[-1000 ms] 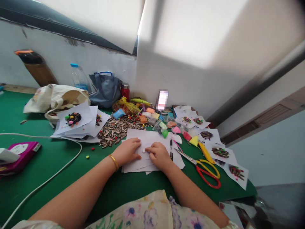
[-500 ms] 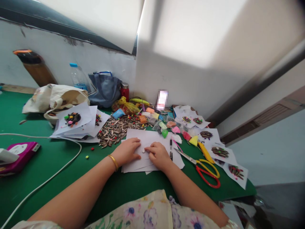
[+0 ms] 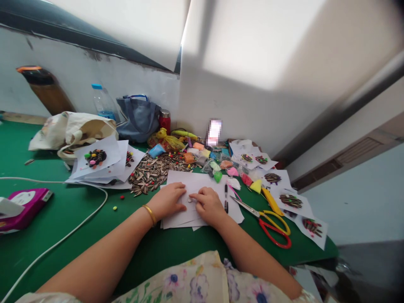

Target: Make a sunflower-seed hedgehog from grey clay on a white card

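Pressing or resting on a small white lump, the index fingertip of the right hand meets it near the middle of a stack of white paper sheets. That hand points with one finger stretched out and the others bent inward; whether anything sits beneath them I cannot tell. The left hand lies palm down on the left part of the sheets, fingers together and thumb spread away, with nothing visible in its hold — a gold bangle circles its wrist.

Just right of the right hand, a black pen lies lengthwise on the paper. Beside it are scissors with one yellow and one red handle, their blades slightly apart and the tips over the sheets' edge. Beyond the left hand spreads a heap of striped sunflower seeds, dotted with small coloured pieces. Behind the sheets sit small clear bags of coloured modelling clay, green, pink and orange among them. Papers decorated with seeds line the table's right side, and another pile of decorated papers lies at left — all on a green tabletop.
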The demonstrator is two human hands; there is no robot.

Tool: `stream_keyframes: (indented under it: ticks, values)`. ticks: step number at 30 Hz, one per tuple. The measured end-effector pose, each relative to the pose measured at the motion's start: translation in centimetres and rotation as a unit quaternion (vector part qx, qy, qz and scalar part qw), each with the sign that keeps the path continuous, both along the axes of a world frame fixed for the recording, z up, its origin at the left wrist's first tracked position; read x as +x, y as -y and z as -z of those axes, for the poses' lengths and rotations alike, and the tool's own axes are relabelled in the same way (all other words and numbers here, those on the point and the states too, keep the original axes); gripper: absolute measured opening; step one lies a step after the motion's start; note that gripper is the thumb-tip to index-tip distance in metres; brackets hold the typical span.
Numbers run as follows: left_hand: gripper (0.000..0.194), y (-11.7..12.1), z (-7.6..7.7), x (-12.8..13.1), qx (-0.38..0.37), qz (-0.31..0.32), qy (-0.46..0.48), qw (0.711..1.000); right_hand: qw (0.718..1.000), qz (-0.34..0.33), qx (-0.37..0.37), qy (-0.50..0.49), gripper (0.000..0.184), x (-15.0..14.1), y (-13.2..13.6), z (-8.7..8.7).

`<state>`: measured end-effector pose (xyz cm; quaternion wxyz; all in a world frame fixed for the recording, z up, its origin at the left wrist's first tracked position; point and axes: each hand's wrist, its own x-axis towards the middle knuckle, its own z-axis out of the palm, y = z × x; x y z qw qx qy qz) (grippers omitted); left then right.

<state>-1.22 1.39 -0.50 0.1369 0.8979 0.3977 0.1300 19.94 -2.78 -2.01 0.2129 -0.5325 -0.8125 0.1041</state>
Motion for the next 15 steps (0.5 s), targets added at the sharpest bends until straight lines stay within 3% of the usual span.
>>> stream_keyframes:
  ticks: [15]
  values:
    - [0.053,-0.03,-0.09,0.02,0.001,0.001,-0.016,1.0,1.0,-0.004,0.004,0.001,0.042,0.0,0.2,-0.11]
